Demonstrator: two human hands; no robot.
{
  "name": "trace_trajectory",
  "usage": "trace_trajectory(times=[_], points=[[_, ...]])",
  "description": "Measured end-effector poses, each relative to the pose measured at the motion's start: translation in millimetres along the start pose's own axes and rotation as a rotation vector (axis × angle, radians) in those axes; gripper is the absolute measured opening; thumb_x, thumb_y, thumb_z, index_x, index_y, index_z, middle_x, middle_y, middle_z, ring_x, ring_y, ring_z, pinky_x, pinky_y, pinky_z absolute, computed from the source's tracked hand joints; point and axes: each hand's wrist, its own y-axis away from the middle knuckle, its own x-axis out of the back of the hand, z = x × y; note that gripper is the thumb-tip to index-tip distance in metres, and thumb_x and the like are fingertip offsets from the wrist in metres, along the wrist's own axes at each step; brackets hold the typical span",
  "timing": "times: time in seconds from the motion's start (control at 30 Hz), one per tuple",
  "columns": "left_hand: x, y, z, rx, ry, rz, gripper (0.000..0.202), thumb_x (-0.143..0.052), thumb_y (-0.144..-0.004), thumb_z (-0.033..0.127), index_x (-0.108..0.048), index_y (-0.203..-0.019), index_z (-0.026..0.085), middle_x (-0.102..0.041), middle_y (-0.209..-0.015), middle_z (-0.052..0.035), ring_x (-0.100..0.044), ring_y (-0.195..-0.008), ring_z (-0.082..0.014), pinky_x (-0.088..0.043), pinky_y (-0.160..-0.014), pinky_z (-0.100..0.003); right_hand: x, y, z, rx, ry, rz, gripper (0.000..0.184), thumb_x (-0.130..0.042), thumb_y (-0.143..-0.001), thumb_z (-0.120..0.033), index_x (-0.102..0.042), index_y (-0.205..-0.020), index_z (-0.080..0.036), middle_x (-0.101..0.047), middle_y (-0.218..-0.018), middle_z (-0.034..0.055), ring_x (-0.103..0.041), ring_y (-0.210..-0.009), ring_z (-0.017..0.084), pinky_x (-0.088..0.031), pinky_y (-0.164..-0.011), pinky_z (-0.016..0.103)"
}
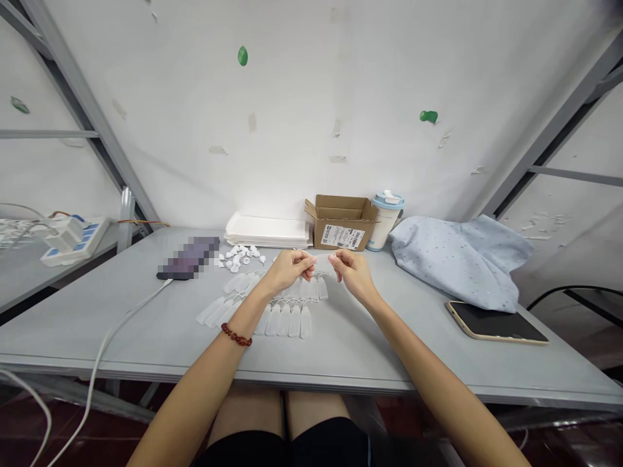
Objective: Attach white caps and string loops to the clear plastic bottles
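Both hands are raised over the middle of the table, a short gap between them. My left hand [292, 267], with a beaded bracelet on its wrist, is pinched closed, thumb against fingers. Facing it, my right hand [351, 271] is pinched as well. Whatever the fingertips hold is too small and pale to make out. Beneath and in front of the hands lie rows of flat translucent tags [285, 320] with thin white loops, partly covered by my left forearm. Small white plastic caps [236, 258] are scattered beyond my left wrist.
At the back stand a white stack [267, 231], an open cardboard box [341, 224] and a lidded cup [384, 224]. A blue cloth [452, 259] and a phone [496, 322] lie right. A dark device [189, 259] with a white cable [104, 344] is left, near a power strip [80, 243].
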Motion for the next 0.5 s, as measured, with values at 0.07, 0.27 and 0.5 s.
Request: trace_trajectory(times=[0.07, 0.27, 0.5], points=[[-1.2, 1, 2, 0.01, -0.018, -0.007, 0.031, -0.063, -0.075, 0.041, -0.059, -0.065, 0.012, -0.058, -0.06, -0.0015, -0.056, -0.054, -0.0111, -0.049, -0.057, -0.025, -1, 1, -2, -0.024, -0.002, 0.004, 0.027, -0.052, -0.077, -0.042, -0.051, -0.068, -0.017, -0.043, -0.053, -0.0047, -0.041, -0.045, 0.009, -0.034, -0.046, 0.024], [11.8, -2, 4, 0.108, -0.147, 0.03, 0.027, -0.057, -0.079, 0.037, -0.064, -0.073, 0.011, -0.065, -0.071, -0.0066, -0.061, -0.063, -0.0151, -0.05, -0.063, -0.027, 0, -2, 1, -0.114, -0.053, 0.046, 0.034, -0.05, -0.077, -0.047, -0.047, -0.059, -0.018, -0.045, -0.051, -0.0035, -0.041, -0.043, 0.009, -0.035, -0.045, 0.024], [63.3, -9, -23, 0.171, -1.075, 0.405, 0.032, -0.042, -0.076, 0.007, -0.069, -0.094, 0.008, -0.067, -0.098, -0.0163, -0.06, -0.099, -0.0281, -0.044, -0.085, -0.035, 22, -16, 17, -0.161, 0.083, 0.212, 0.025, -0.05, -0.078, -0.04, -0.053, -0.067, -0.017, -0.054, -0.058, -0.0005, -0.045, -0.047, 0.011, -0.037, -0.048, 0.024]])
